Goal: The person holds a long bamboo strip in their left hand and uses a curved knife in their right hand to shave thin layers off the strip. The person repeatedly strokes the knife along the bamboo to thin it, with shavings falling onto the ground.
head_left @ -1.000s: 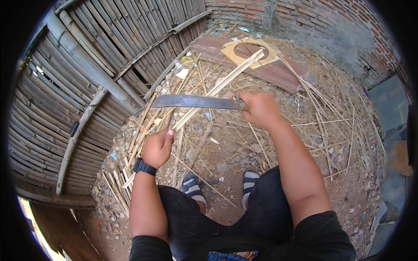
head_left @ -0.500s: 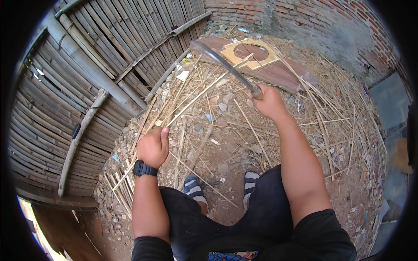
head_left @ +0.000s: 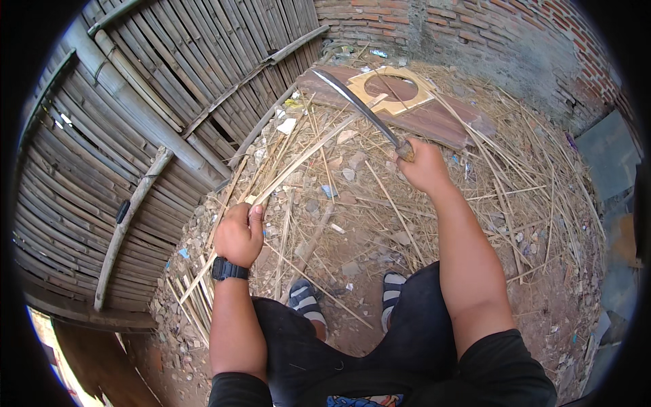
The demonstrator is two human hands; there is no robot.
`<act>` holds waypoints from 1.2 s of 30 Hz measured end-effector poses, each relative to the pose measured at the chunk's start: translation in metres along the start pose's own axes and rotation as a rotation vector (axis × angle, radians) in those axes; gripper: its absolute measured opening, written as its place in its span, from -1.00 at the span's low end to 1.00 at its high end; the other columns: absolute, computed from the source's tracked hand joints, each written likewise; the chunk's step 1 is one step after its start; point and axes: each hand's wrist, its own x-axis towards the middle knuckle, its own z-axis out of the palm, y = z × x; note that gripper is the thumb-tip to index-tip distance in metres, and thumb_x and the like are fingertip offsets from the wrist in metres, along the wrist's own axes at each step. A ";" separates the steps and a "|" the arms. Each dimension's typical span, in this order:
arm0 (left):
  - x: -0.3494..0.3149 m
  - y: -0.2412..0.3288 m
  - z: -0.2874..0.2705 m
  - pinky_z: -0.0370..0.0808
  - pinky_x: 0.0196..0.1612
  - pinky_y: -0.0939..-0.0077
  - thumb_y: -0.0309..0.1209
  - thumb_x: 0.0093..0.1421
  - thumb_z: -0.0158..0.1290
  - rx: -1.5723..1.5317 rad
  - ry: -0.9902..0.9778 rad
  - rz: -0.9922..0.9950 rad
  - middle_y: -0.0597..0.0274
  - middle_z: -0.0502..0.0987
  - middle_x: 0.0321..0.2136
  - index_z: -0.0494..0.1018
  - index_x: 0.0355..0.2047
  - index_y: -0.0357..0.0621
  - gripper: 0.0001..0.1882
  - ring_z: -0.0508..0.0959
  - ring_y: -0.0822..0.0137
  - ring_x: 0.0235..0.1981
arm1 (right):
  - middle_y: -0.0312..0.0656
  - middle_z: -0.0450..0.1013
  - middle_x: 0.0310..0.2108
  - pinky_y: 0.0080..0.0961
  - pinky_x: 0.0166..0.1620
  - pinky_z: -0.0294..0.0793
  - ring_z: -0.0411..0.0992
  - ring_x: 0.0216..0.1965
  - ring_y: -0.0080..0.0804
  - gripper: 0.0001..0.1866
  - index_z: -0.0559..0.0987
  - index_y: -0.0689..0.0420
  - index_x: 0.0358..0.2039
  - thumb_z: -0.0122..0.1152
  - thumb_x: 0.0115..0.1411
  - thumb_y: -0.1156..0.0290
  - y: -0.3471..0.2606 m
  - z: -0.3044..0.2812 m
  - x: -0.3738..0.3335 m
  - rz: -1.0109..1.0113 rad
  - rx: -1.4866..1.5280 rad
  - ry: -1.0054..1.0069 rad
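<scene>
We look down on two bare hands held out over a littered dirt floor. Our left hand (head_left: pixel 239 234) is clenched around a long, pale bamboo strip (head_left: pixel 306 160), the thumb raised at its upper side; the fingertips are tucked out of sight. From those fingers the strip slants forward and to the right, and its near end trails back, to the left of our wrist, beside a black watch (head_left: pixel 229 268).

Our right hand (head_left: pixel 426 166) is wrapped tightly around the handle of a machete (head_left: pixel 369 115), no gap showing between fingers and grip. From these fingers the dark, narrow-looking blade reaches forward and to the left, crossing above the strip's far part, well ahead of the left fingers. We cannot tell whether blade and strip touch.

Beyond the right fingers, ahead and slightly left, a yellowish board (head_left: pixel 423 93) with a round hole lies on a reddish-brown plank (head_left: pixel 434 125). Behind and to the left of the left fingers, several cut strips (head_left: pixel 198 298) lie bunched on the ground. A bamboo wall (head_left: pixel 169 81) rises to the left of the left fingers, and a brick wall (head_left: pixel 475 41) stands beyond the right ones.
</scene>
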 end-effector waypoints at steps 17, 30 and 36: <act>0.000 -0.015 0.011 0.49 -0.33 0.04 -0.13 0.48 -0.05 -0.223 -0.304 0.019 -0.17 0.56 -0.52 0.54 -0.42 -0.24 -0.55 0.57 -0.21 -0.44 | 0.10 0.60 -0.37 -0.05 -0.17 0.55 0.59 -0.25 0.12 -0.69 0.62 0.09 -0.19 0.40 0.02 0.34 -0.021 0.029 -0.010 -0.264 0.030 -0.196; -0.005 -0.021 0.009 0.49 -0.45 0.24 -0.08 0.35 0.17 -0.233 -0.282 -0.027 0.04 0.55 -0.64 0.55 -0.16 -0.19 -0.62 0.58 0.11 -0.60 | 0.07 0.63 -0.28 -0.06 -0.14 0.56 0.60 -0.19 0.08 -0.53 0.64 0.03 0.02 0.40 0.04 0.34 -0.036 0.012 -0.012 -0.083 0.008 -0.197; -0.005 -0.006 0.005 0.46 -0.48 0.34 -0.15 0.24 0.31 -0.291 -0.288 -0.009 0.14 0.56 -0.64 0.56 -0.23 -0.23 -0.64 0.55 0.26 -0.63 | 0.03 0.62 -0.34 -0.02 -0.13 0.58 0.60 -0.21 0.08 -0.63 0.63 0.07 -0.11 0.38 0.01 0.37 -0.046 0.018 -0.020 -0.445 -0.132 -0.286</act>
